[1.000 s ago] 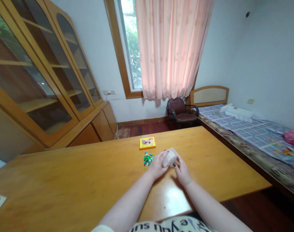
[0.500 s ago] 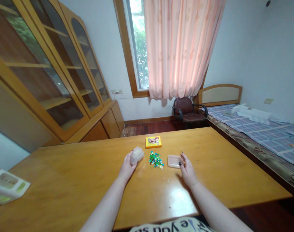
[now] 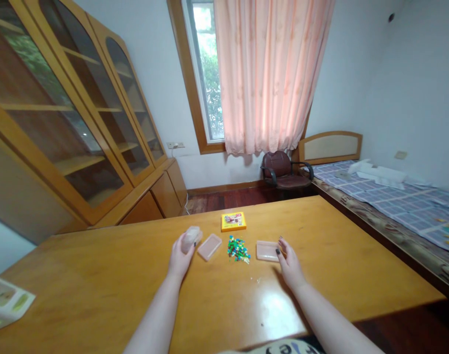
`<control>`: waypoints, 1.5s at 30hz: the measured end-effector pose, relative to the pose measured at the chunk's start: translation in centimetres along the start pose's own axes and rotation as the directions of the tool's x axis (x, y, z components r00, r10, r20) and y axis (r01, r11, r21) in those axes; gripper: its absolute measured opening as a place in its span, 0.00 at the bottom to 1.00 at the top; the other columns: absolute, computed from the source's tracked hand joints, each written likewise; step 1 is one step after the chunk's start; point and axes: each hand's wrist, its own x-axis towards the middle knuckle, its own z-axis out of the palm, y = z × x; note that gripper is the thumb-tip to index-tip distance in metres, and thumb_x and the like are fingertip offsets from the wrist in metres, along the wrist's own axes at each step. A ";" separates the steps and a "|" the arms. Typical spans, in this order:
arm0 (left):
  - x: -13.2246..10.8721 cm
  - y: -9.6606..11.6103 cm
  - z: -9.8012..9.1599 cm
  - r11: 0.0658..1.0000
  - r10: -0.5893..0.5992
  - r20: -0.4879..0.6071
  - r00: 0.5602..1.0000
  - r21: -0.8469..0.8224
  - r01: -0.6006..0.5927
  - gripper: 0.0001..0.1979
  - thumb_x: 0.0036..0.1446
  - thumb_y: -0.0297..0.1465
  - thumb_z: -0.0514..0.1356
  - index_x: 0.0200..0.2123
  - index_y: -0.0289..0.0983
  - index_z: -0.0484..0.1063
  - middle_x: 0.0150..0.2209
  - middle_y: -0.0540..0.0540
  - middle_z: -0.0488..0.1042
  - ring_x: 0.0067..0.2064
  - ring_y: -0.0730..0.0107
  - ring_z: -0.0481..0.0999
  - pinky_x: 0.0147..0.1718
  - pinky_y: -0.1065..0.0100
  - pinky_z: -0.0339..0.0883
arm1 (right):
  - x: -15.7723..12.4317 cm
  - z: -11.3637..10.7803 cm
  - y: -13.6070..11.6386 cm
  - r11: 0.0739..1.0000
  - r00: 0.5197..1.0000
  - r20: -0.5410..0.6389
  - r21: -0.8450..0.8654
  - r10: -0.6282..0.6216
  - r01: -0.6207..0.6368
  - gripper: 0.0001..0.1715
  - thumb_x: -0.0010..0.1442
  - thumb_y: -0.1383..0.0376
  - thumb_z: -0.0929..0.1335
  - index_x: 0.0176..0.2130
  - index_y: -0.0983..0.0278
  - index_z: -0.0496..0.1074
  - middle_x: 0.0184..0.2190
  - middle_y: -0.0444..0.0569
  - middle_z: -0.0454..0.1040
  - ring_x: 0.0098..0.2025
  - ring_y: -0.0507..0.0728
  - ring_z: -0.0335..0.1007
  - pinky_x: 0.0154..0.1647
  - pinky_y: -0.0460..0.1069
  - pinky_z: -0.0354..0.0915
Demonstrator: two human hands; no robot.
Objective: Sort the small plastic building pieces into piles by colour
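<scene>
My left hand [image 3: 180, 256] is closed around a small stack of clear plastic boxes [image 3: 192, 238], just above the table at the left. Beside it, an open clear plastic box [image 3: 210, 247] lies slanted on the tabletop. To the right of a heap of tiny green, blue and white building bricks [image 3: 238, 248] lies another open clear box [image 3: 266, 250]. My right hand [image 3: 289, 260] grips this box's right end, with the thumb over its edge. Both boxes on the table look unfilled. A flat yellow box with a printed picture [image 3: 233, 221] lies behind the bricks.
All this is on a wooden table [image 3: 135, 285]. A white and green carton [image 3: 6, 302] stands at the left edge. Beyond are a glass-door cabinet [image 3: 135, 174], a dark red armchair [image 3: 283, 172] and a bed [image 3: 379, 184]. Small clear scraps lie near the bricks.
A clear box has come out of my left hand and now lies left of the bricks. My left hand has moved left with the rest. The right hand stays at its box.
</scene>
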 end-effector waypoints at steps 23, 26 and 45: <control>1.6 -0.9 -3.1 0.878 0.066 0.208 0.976 0.453 -0.156 0.29 0.53 0.38 0.54 0.59 0.42 0.58 0.62 0.38 0.54 0.60 0.50 0.58 0.58 0.47 0.46 | 0.4 0.3 0.2 0.999 0.998 -0.044 0.000 0.034 -0.034 0.27 0.59 0.53 0.62 0.53 0.64 0.64 0.52 0.59 0.67 0.54 0.64 0.63 0.56 0.62 0.59; 2.2 0.8 -2.0 0.855 -0.013 0.282 0.959 0.500 -0.135 0.28 0.54 0.40 0.52 0.59 0.45 0.58 0.63 0.38 0.53 0.58 0.49 0.62 0.57 0.42 0.45 | 0.3 0.4 0.5 0.999 0.999 -0.036 0.021 0.040 -0.039 0.27 0.59 0.54 0.62 0.54 0.64 0.63 0.53 0.58 0.66 0.55 0.64 0.62 0.56 0.62 0.59; 1.1 -4.3 -5.5 0.839 -0.145 -0.175 0.974 0.500 0.215 0.23 0.56 0.36 0.49 0.53 0.32 0.62 0.53 0.34 0.65 0.51 0.52 0.68 0.48 0.56 0.63 | 0.3 0.2 0.3 0.985 0.998 0.048 -0.165 -0.040 0.048 0.28 0.60 0.55 0.61 0.56 0.65 0.62 0.55 0.58 0.64 0.58 0.63 0.59 0.58 0.61 0.57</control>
